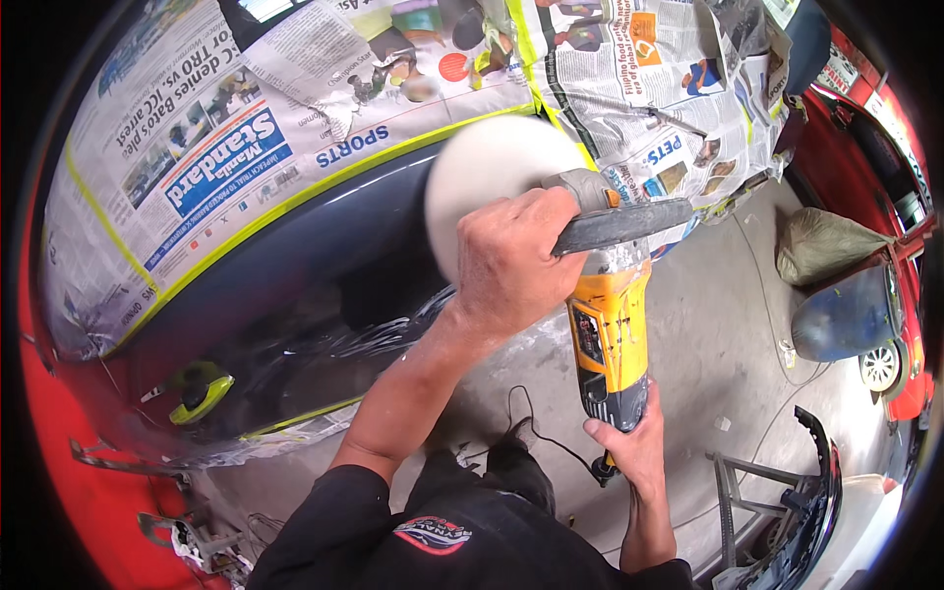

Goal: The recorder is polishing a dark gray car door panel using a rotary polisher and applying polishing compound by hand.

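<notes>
Gripping the polisher (612, 334), that person (462, 541) curls the left hand (516, 258) round its front handle (629, 224), the right hand (637, 438) round its rear, its pad (467, 197) over the panel (344, 246)

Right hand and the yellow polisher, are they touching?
Touching: the head view shows the right hand wrapped around the dark rear end of the yellow polisher, thumb against it.

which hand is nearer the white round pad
Left. The left hand is on the black handle, close by the white round pad and overlapping its edge in view; the right hand is farther off, at the yellow polisher's rear end.
</notes>
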`<move>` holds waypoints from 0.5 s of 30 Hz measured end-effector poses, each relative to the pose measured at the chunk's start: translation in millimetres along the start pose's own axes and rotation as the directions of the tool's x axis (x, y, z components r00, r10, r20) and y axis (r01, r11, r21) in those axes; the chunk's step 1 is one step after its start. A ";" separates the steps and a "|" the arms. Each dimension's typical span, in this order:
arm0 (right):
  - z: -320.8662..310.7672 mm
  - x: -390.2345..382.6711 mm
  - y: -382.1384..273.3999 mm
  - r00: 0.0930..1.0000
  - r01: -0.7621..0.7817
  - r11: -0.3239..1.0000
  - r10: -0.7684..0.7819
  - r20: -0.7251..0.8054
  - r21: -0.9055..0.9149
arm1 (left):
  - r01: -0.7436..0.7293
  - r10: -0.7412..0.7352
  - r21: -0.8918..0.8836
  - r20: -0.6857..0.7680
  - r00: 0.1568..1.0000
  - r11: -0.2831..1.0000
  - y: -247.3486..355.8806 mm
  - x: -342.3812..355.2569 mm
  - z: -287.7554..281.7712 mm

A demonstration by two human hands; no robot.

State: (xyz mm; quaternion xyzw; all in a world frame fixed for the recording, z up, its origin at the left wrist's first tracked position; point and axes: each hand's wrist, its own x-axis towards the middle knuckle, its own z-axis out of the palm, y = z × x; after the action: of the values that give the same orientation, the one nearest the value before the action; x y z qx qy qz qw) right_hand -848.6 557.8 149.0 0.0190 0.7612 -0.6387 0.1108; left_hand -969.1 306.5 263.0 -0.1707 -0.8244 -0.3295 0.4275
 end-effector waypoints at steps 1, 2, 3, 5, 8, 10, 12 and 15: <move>2.3 -2.2 2.6 1.000 0.017 0.999 -0.016 -0.007 0.037 | -0.020 0.020 0.014 -0.003 1.000 1.000 0.7 -1.5 -2.1; 5.3 -4.7 4.6 0.999 0.033 0.997 -0.032 -0.012 0.075 | -0.022 0.021 0.011 0.010 1.000 1.000 1.6 -5.6 -8.8; 9.9 -7.7 5.3 1.000 0.025 0.996 -0.023 -0.016 0.085 | -0.021 0.021 0.040 -0.001 1.000 0.999 3.4 -11.9 -20.9; 18.2 -17.0 5.1 0.998 0.021 0.997 -0.025 0.065 0.073 | -0.011 0.013 0.116 -0.013 1.000 0.993 12.2 -26.9 -51.3; 31.4 -28.9 12.1 0.977 -0.006 1.000 0.003 0.213 0.014 | 0.042 -0.035 0.274 -0.032 0.999 0.961 24.1 -61.7 -101.8; 42.3 -34.6 18.9 0.969 0.013 1.000 -0.010 0.248 -0.012 | 0.049 -0.037 0.339 -0.041 0.998 0.939 29.9 -79.4 -124.4; 46.6 -37.3 23.7 0.960 0.035 0.999 -0.022 0.281 -0.042 | 0.036 -0.028 0.328 -0.029 0.999 0.944 29.1 -86.1 -130.1; 46.6 -38.4 33.5 0.957 0.096 0.993 -0.075 0.281 -0.063 | 0.057 -0.062 0.278 0.009 0.998 0.959 28.8 -85.5 -121.0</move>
State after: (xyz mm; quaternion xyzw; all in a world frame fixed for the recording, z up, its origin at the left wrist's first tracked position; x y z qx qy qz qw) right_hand -798.8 522.7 116.4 -0.1080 0.7619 -0.6099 0.1893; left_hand -831.9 244.1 255.1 -0.0872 -0.8709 -0.2219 0.4298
